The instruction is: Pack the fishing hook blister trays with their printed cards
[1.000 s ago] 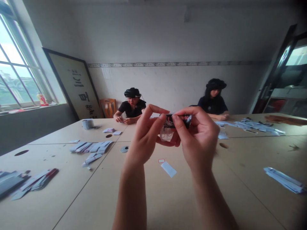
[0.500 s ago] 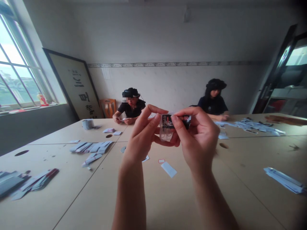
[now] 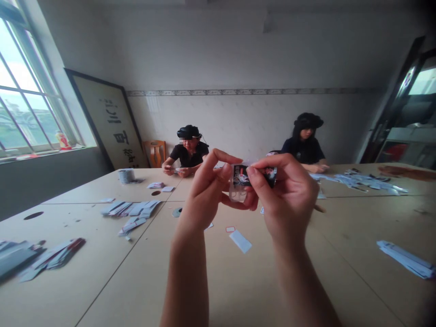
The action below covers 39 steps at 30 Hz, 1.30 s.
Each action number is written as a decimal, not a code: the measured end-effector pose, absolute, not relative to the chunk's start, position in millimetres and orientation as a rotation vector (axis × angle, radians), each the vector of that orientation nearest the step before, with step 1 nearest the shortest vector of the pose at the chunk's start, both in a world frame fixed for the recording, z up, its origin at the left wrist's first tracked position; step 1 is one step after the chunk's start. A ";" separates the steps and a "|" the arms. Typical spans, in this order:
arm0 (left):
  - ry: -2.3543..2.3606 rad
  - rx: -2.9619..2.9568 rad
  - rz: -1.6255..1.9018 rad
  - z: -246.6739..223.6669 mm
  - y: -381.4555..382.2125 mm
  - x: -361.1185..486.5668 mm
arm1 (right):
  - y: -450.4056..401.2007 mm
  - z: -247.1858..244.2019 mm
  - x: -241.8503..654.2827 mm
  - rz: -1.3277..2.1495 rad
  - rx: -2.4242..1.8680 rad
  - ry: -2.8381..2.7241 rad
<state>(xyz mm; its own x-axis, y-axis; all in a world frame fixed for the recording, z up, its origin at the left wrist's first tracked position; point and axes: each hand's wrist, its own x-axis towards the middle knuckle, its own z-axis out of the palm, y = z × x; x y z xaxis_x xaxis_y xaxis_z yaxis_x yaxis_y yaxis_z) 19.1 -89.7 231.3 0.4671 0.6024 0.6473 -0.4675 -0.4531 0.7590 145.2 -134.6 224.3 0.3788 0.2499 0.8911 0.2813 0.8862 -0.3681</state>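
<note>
step in hand, i judge from my remote seat: fingertip adjustment of card and plastic; next move calls for light, level pressure. both forearms (image 3: pixel 188 279) slope up and inward. right hand (image 3: pixel 291 186) pinches the black printed card (image 3: pixel 241 175), held above the bench (image 3: pixel 245 290) over a clear plastic piece (image 3: pixel 237 195). left hand (image 3: pixel 205 188) is narrow at its left edge; whether gripping, i cannot tell.
</note>
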 end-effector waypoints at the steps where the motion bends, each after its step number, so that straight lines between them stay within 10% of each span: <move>1: 0.130 1.630 1.239 231.2 -89.5 20.0 | -133.9 223.9 145.2 -0.042 -0.510 -1.196; 39: 0.171 1.593 1.212 236.2 -101.1 20.4 | -135.5 225.5 147.1 -0.032 -0.547 -1.192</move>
